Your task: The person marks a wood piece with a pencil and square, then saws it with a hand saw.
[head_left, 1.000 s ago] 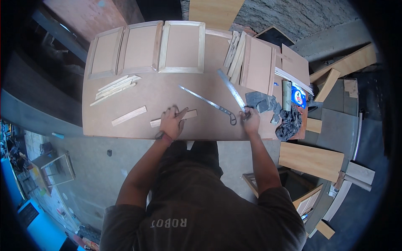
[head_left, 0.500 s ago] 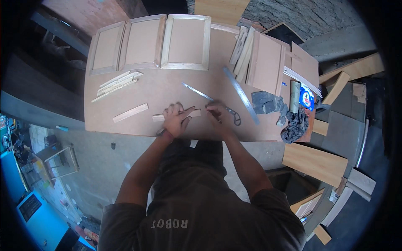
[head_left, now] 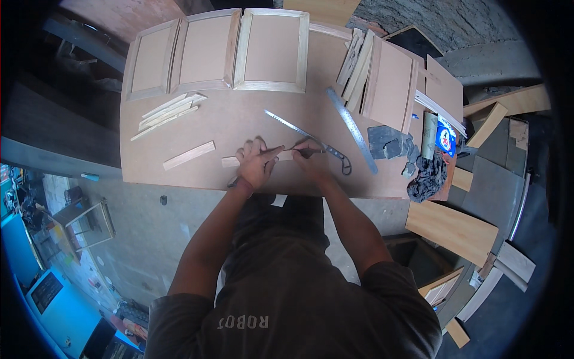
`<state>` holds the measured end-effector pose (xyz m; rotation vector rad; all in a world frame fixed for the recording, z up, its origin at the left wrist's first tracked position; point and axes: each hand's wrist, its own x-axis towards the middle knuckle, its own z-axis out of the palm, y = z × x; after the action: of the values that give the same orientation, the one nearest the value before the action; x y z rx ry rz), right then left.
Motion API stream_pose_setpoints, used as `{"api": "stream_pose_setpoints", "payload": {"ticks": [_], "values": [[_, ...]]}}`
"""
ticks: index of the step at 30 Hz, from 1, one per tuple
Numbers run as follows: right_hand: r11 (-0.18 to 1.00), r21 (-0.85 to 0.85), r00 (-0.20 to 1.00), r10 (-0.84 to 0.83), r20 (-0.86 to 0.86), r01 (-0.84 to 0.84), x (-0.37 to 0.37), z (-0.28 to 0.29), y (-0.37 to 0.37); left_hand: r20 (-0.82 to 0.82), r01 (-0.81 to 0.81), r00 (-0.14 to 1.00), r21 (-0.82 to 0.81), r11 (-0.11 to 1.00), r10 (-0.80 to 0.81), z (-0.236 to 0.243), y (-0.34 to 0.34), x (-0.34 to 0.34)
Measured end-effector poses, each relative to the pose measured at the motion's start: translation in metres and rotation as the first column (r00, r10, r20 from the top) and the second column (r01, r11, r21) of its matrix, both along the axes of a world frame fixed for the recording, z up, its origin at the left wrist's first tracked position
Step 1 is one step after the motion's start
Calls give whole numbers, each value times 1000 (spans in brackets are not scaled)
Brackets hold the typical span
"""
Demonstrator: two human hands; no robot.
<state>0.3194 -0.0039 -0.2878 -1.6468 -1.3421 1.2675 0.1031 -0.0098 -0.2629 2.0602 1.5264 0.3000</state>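
My left hand [head_left: 256,166] presses a short wooden strip [head_left: 229,161] onto the tabletop, fingers over its upper side and thumb toward its right part. At the strip's right end, my right hand [head_left: 311,163] pinches a thin dark pencil-like stick [head_left: 315,151], its tip close to the left fingertips. Just beyond the right hand lies a handsaw [head_left: 288,124], toothed blade pointing up-left and dark looped handle at lower right. Another short strip [head_left: 189,155] rests left of my left hand. A metal ruler [head_left: 351,129] lies at an angle to the right of the saw.
Three framed panels [head_left: 272,51] line the far side of the table [head_left: 239,113]. Several thin offcuts [head_left: 170,113] lie at left. Boards [head_left: 388,84], dark sandpaper sheets [head_left: 385,142], a blue package [head_left: 445,135] and a crumpled dark cloth [head_left: 427,179] crowd the right side.
My right hand has moved slightly left and up, bringing the thin stick to the strip beside my left hand. The left hand stays on the strip. The whole view has shifted a little.
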Motion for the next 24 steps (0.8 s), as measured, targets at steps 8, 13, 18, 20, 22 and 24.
{"api": "stream_pose_setpoints", "payload": {"ticks": [8,13,18,20,22,24], "values": [[984,176,1000,10,17,-13,-2,-7,1,20,2,1000,0,1000,-2,1,0,0],[996,94,999,11,-48,-6,0,-13,-1,20,8,1000,7,1000,-8,1,1,1],[996,92,995,3,-98,6,0,-13,0,14,0,1000,3,1000,0,0,0,1],[998,65,992,-4,-126,13,0,-11,0,19,-1,1000,7,1000,1,0,0,0],[998,59,997,5,-83,0,-2,-7,0,6,2,1000,-3,1000,-2,0,0,-1],[998,58,995,4,-103,2,-1,-8,0,5,4,1000,4,1000,-4,0,0,-1]]}}
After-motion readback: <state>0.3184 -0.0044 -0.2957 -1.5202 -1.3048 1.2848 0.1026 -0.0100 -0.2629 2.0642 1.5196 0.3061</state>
